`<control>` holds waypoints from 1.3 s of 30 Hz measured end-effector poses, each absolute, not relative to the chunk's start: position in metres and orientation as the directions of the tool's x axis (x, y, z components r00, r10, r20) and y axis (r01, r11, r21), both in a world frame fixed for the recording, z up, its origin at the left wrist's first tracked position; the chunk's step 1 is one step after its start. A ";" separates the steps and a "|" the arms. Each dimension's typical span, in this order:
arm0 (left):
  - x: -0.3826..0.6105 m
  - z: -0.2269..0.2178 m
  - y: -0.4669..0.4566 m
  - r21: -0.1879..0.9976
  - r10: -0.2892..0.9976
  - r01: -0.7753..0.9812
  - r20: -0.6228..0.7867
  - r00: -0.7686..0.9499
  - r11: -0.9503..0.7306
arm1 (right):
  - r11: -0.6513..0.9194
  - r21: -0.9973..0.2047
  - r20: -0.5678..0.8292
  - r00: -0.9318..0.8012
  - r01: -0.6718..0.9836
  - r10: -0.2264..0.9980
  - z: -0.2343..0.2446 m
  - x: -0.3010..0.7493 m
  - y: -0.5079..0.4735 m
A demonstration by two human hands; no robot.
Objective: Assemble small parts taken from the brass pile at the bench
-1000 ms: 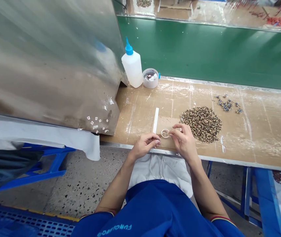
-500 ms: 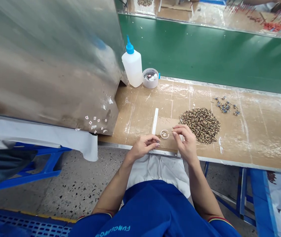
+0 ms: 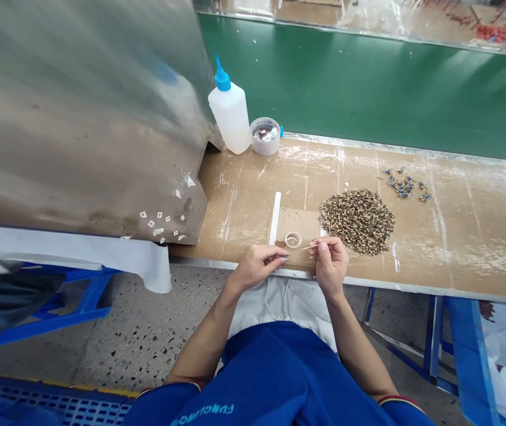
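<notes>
Closest to the camera is the person's blue work shirt, with a white cloth hanging over their lap. Both forearms reach forward to the front edge of a cardboard-covered workbench.

The right hand makes a narrow pinch, holding a thin wooden stick between thumb and fingertips. The stick points left, its tip just short of a small clear ring. The ring lies on a square of brown cardboard, between the two hands and a little ahead of them. The left hand rests at the bench edge with its fingers curled in; whether it holds anything cannot be told.

Just left of the cardboard square lies a white strip. To its right is a large heap of tiny speckled brown beads, and beyond that a small scatter of blue-tipped parts.

Farther back stand a white glue bottle with a blue nozzle and a round tub of scraps, beside a dented metal panel. A green conveyor belt runs along the far side.
</notes>
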State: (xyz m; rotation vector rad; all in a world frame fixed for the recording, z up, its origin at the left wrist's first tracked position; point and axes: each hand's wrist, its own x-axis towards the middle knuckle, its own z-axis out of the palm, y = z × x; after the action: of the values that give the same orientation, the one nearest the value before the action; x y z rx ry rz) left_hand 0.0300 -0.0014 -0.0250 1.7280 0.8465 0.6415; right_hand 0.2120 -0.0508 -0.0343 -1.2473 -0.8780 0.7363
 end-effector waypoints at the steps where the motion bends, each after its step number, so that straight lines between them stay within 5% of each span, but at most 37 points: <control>1: 0.030 -0.025 -0.001 0.950 0.795 0.231 0.027 0.606 -0.208 | 0.182 -0.983 0.154 0.485 -0.010 0.861 -0.035 0.212 -0.051; 39: 0.037 -0.020 -0.007 0.930 0.815 0.292 0.013 0.579 -0.222 | 0.109 -0.993 0.117 0.373 0.042 0.920 -0.031 0.210 -0.056</control>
State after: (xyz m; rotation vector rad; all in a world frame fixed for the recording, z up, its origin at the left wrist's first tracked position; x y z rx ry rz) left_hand 0.0366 -0.0075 -0.0200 1.7817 0.9104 0.6363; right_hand 0.2100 -0.0560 -0.0309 -1.2969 -0.9896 0.8324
